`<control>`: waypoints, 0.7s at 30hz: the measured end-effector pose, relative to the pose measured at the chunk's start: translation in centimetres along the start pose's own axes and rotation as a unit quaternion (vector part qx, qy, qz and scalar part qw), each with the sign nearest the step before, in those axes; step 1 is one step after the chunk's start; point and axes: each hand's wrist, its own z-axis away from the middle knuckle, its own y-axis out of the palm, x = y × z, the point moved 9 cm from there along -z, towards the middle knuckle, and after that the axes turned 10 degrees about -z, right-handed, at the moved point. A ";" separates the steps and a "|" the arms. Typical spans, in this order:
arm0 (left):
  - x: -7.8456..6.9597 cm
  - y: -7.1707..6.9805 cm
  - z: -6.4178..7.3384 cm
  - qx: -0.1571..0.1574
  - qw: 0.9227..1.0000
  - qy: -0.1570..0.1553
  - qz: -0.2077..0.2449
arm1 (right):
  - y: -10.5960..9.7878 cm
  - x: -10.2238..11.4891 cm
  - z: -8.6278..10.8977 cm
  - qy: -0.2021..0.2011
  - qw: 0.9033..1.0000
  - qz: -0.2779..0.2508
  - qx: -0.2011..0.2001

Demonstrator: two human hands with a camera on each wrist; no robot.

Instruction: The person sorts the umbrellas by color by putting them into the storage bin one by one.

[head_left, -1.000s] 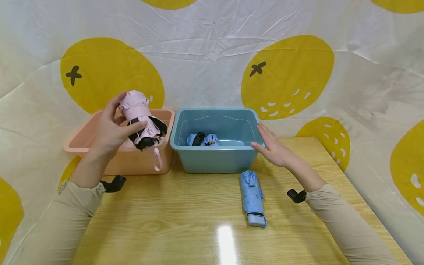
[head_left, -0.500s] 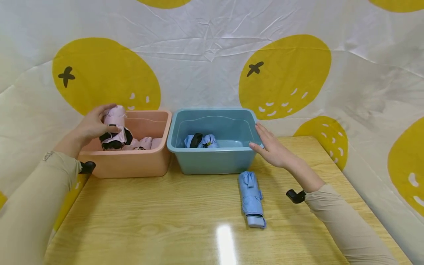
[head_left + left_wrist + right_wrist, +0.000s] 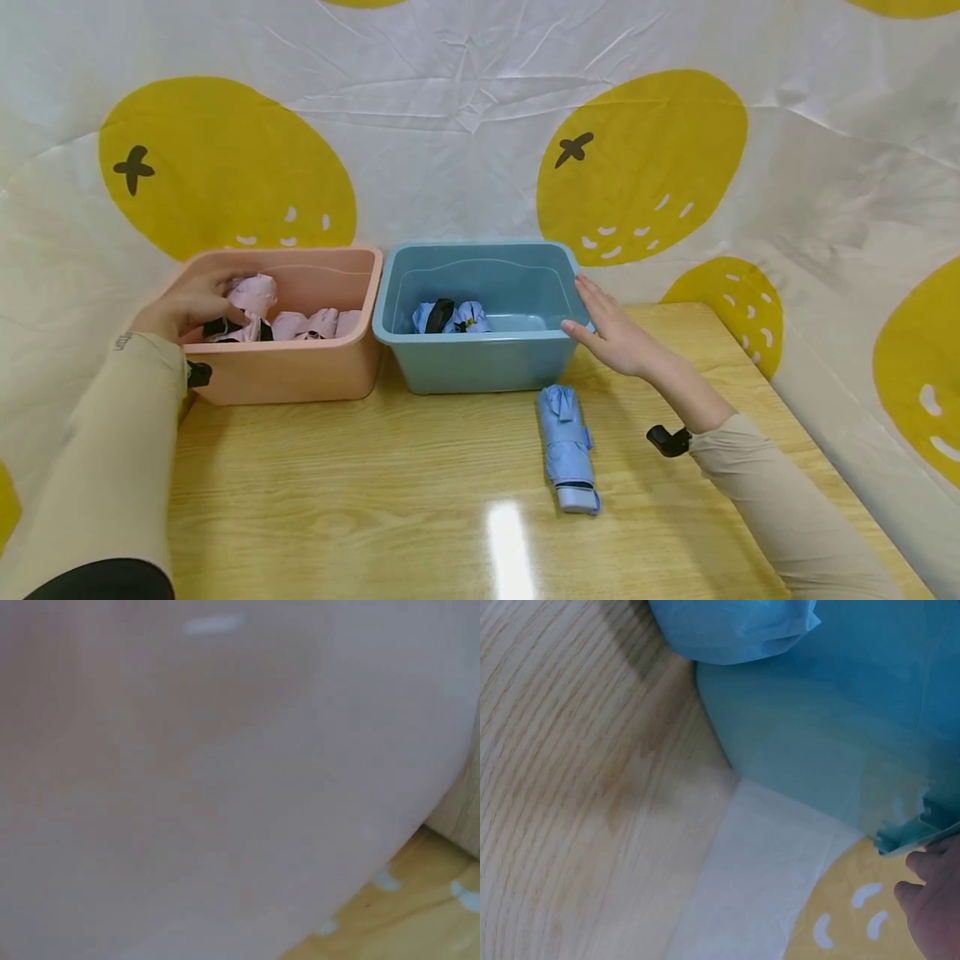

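Observation:
My left hand (image 3: 197,302) reaches into the pink bin (image 3: 285,371) at its left end. Its fingers and thumb hold a folded pink umbrella (image 3: 253,293) with dark parts low in the bin. Several other pink bundles (image 3: 322,323) lie beside it. With straight fingers, my right hand (image 3: 618,337) rests on the right rim of the blue bin (image 3: 487,362). Blue folded umbrellas (image 3: 468,317) lie inside that bin. On the table in front of it is another folded blue umbrella (image 3: 567,450). Blurred pink bin wall (image 3: 225,787) fills most of the left wrist view.
The two bins stand side by side at the back of the wooden table (image 3: 360,500). Behind them hangs a white cloth (image 3: 450,167) with yellow fruit prints. The table's right edge runs beyond my right arm.
My left hand has moved left and down with the pink umbrella, from above the pink bin into it. The right hand has stayed at the blue bin's rim.

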 end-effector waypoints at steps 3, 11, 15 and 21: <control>1.0 0.7 -0.3 0.023 1.000 -0.005 0.016 | 0.1 0.0 -0.1 0.000 1.000 -0.002 0.002; 1.6 1.0 -0.9 0.026 0.999 0.004 -0.040 | -0.1 -0.1 -0.1 0.001 1.000 -0.004 0.000; 3.3 0.7 -1.7 0.018 0.998 0.006 -0.058 | -0.2 0.1 -0.1 -0.001 1.000 -0.006 -0.001; 9.0 0.1 -5.1 0.004 0.996 -0.021 -0.087 | -0.1 -0.1 -0.1 0.003 1.000 -0.004 0.003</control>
